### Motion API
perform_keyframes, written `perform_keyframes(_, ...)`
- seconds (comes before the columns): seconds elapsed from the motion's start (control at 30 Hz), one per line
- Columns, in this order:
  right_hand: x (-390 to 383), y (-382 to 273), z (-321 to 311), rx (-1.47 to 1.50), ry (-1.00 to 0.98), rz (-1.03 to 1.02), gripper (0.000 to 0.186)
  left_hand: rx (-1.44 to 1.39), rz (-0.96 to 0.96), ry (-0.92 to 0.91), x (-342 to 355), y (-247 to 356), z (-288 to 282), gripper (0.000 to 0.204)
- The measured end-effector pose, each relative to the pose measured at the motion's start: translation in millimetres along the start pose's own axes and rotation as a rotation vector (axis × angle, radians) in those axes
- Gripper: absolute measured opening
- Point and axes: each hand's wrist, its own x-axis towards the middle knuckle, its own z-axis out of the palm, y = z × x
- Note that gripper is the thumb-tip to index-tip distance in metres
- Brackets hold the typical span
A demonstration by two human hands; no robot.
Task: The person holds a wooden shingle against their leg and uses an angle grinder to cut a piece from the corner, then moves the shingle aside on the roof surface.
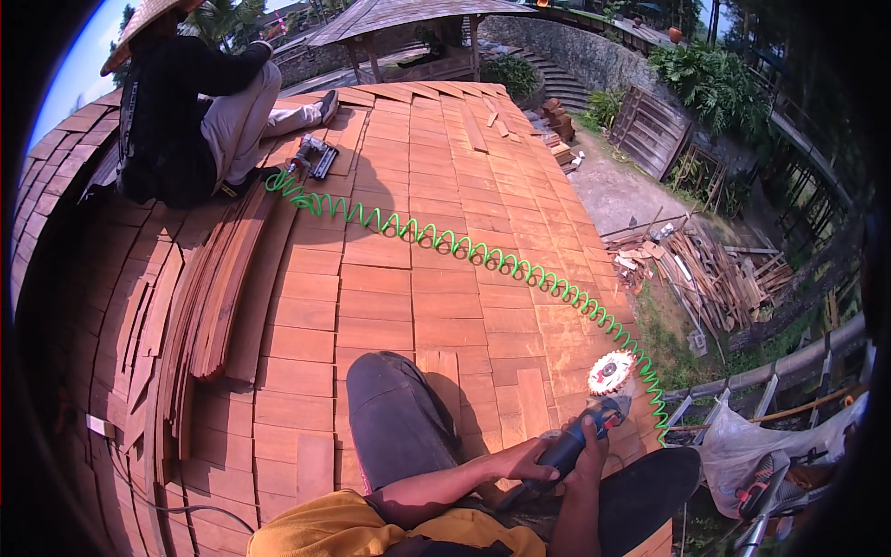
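Note:
My left hand (pixel 531 461) and my right hand (pixel 587 455) are both closed around the body of a blue and black angle grinder (pixel 562 449), held low between my knees. At its head end is a round, toothed saw blade (pixel 612 373), red and white with a dark hub. A grey guard (pixel 620 403) sits between the blade and the tool's body. I cannot tell whether the blade's edge touches the wooden shingles (pixel 506 345) below. My fingertips are partly hidden by the tool.
A green coiled air hose (pixel 478 252) crosses the roof to a nail gun (pixel 317 156). Beside it sits a person in a straw hat (pixel 172 111). Stacked wooden boards (pixel 218 288) lie on the left. At the right, the roof edge drops toward a scrap wood pile (pixel 710 278) and a white plastic sheet (pixel 742 446).

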Motion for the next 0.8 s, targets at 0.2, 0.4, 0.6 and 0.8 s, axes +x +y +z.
perform_keyframes(0.2,-2,-6,3,-0.006,0.020,-0.009,0.035,0.001,-0.007,-0.026,3,3,0,0.081)
perform_keyframes(0.4,-6,-9,9,0.002,-0.001,0.001,0.029,-0.066,-0.005,-0.016,1,3,1,0.079)
perform_keyframes(0.6,-5,-10,10,-0.003,-0.003,0.008,0.028,-0.108,0.010,-0.027,0,11,1,0.079)
perform_keyframes(0.8,-3,-10,9,-0.017,0.009,-0.012,0.028,-0.068,0.012,-0.009,1,13,0,0.076)
